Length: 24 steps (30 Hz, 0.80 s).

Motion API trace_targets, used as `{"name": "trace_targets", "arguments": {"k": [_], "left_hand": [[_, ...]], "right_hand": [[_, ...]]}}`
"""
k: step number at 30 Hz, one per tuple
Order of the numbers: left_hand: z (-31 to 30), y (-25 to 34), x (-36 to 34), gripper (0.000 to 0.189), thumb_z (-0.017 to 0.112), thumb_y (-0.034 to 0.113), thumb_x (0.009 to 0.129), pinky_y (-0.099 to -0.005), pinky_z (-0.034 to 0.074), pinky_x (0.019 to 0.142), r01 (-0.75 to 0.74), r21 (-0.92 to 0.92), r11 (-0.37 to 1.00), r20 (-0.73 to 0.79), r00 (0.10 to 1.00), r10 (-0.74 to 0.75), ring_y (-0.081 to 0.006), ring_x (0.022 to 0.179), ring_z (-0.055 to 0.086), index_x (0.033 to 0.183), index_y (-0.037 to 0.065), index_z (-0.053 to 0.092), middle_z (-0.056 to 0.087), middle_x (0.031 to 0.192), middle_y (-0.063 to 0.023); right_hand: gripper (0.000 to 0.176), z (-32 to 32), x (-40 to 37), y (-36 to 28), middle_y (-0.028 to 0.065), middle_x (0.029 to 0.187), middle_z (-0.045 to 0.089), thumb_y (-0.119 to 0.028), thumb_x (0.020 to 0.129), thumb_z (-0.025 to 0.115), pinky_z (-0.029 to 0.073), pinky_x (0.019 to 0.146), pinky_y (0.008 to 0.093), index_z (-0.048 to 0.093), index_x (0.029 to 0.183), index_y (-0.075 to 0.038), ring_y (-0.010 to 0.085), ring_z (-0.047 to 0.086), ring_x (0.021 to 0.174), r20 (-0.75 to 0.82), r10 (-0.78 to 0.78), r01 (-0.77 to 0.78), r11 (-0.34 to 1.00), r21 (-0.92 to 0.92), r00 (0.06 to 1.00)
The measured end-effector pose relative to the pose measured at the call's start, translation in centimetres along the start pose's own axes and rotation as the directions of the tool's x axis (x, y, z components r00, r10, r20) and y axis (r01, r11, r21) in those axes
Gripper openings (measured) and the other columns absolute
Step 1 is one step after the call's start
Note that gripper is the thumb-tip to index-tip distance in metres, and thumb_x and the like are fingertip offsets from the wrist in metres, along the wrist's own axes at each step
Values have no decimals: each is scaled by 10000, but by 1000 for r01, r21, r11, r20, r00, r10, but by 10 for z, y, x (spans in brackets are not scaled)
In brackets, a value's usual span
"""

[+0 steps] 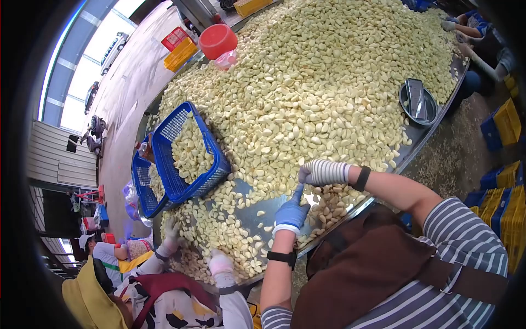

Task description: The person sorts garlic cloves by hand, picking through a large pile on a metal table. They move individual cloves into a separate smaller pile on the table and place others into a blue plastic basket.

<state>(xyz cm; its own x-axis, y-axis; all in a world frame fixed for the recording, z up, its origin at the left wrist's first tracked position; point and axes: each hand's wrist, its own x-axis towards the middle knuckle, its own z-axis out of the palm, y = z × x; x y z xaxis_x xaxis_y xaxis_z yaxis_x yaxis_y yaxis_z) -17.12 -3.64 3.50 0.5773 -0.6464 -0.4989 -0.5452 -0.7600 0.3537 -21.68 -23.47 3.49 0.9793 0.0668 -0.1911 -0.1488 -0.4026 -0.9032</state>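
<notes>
Pale, flat cloves or beans (329, 71) are heaped high across a metal table (246, 204). My left hand (291, 213), in a blue glove, is over bare metal near the table's front edge, its index finger stretched toward my other hand. My right hand (323, 172), in a striped white and grey glove, is at the lower edge of the heap with its fingers bent down. The two gloves almost meet; whether anything is between the right fingertips cannot be made out. Browner pieces (330, 205) lie beside my hands along the edge.
Blue baskets (189, 183) holding pieces stand at the left. A red tub (218, 41) is at the back, a metal bowl (419, 103) with a dark object at the right. A co-worker's gloved hands (221, 263) work at lower left; another person (474, 27) is at upper right.
</notes>
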Motion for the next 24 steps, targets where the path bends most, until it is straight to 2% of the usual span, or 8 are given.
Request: {"name": "trace_targets", "arguments": {"k": [3,5,6,10,15,19,21,24], "left_hand": [[-9,-32,11,642,613,370,819,-403,485,835,155,-216,964,79,987,-140,-354,897,643,1412,294,379,648,994,-222],[44,-123,37,766,709,217,762,-344,496,821,-106,-520,848,-259,965,-38,-245,883,656,1436,139,353,652,1082,-168],[16,-114,13,754,709,160,756,-310,500,807,102,-665,740,-131,959,-250,-216,898,647,1417,51,363,657,1094,-141],[-5,-112,-14,611,665,132,790,-301,505,788,361,-568,740,-200,811,-550,-196,910,642,1355,43,450,660,1093,-147],[-6,-76,-10,254,651,143,815,-281,486,748,60,-688,723,-389,811,-438,-162,788,624,1023,-3,657,689,957,-122],[-14,-67,-23,232,662,164,819,-290,488,690,138,-628,766,-317,853,-414,-152,730,612,985,1,661,695,864,-93],[-6,-44,-28,254,674,177,813,-299,492,684,7,-788,616,-234,922,-309,-168,723,626,1021,31,659,697,854,-107],[6,-16,-14,280,655,211,823,-332,503,716,-54,-343,938,-136,991,7,-225,764,661,1067,71,650,693,893,-145]], "right_hand": [[131,-3,-13,-11,175,684,627,-129,769,593,505,568,421,611,826,-13,342,646,671,68,61,2,732,-681,996],[114,4,-15,0,159,674,623,-114,762,593,500,542,419,607,824,-20,334,646,652,82,14,49,690,-722,997],[100,8,-14,5,142,665,620,-99,755,594,495,517,416,603,822,-26,326,647,634,104,-39,104,640,-761,994],[122,22,-1,14,129,641,596,-113,797,554,480,501,438,592,885,-37,322,631,604,131,-60,142,587,-797,989],[200,19,8,0,153,698,622,-201,818,567,491,549,440,618,914,-32,342,644,667,225,18,173,586,-792,974],[416,-12,-3,-7,91,767,648,-453,852,611,484,612,360,659,986,-61,227,612,662,168,106,-84,987,-134,980],[358,-22,-11,-1,24,764,639,-341,846,670,468,580,261,647,1079,-71,107,574,637,259,277,-364,839,405,925],[283,-30,-19,-3,-4,725,599,-231,850,676,450,563,220,634,1064,-50,74,551,623,251,148,-280,705,651,956]]}}
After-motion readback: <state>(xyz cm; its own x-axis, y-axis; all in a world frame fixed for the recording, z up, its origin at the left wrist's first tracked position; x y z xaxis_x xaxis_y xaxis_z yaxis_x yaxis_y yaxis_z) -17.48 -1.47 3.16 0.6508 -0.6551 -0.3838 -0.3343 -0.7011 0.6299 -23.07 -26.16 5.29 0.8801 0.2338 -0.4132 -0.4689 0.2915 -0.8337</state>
